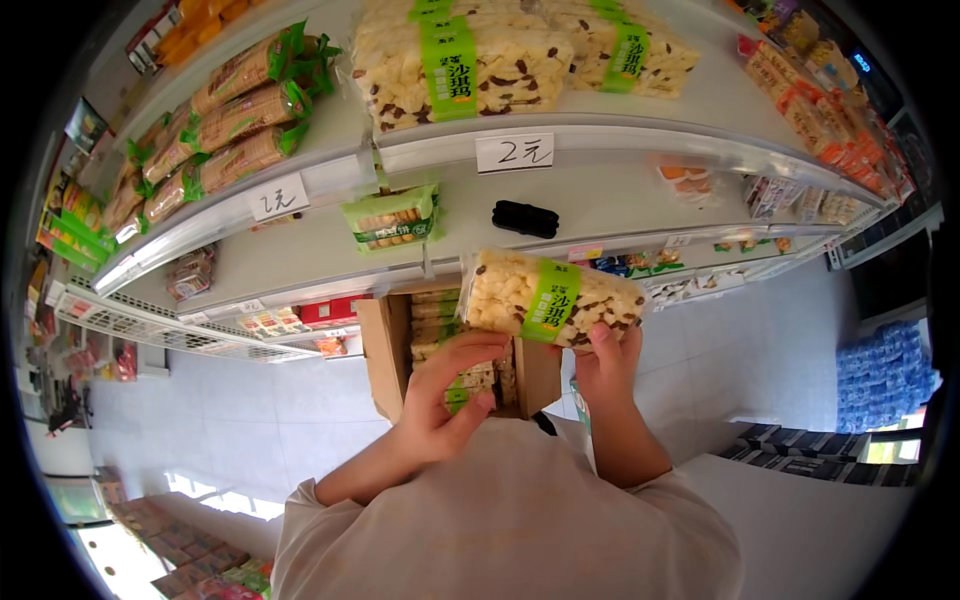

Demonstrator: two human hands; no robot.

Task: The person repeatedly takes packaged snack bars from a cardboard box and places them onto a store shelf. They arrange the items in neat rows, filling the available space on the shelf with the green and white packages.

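Note:
My right hand (pixel 611 367) holds a clear-wrapped packet of sachima (pixel 555 300) by its lower right part; a green band crosses the packet. My left hand (pixel 450 397) is at the packet's lower left, fingers spread and curved, above an open cardboard box (pixel 386 360). No object shows in the left hand's grasp, though whether its fingertips touch the packet is unclear. Inside the box, partly hidden by that hand, stand more wrapped packets (pixel 435 315). Similar sachima packets (pixel 495 67) are stacked on the upper shelf, behind a handwritten price card (pixel 514 153).
Wrapped long snack rolls (pixel 247 120) lie on the upper shelf at left. A green biscuit packet (pixel 394 219) and a black object (pixel 525 219) rest on the shelf below. Orange-wrapped snacks (pixel 825 112) are at right. Blue-wrapped bottles (pixel 881 375) stand on the floor at far right.

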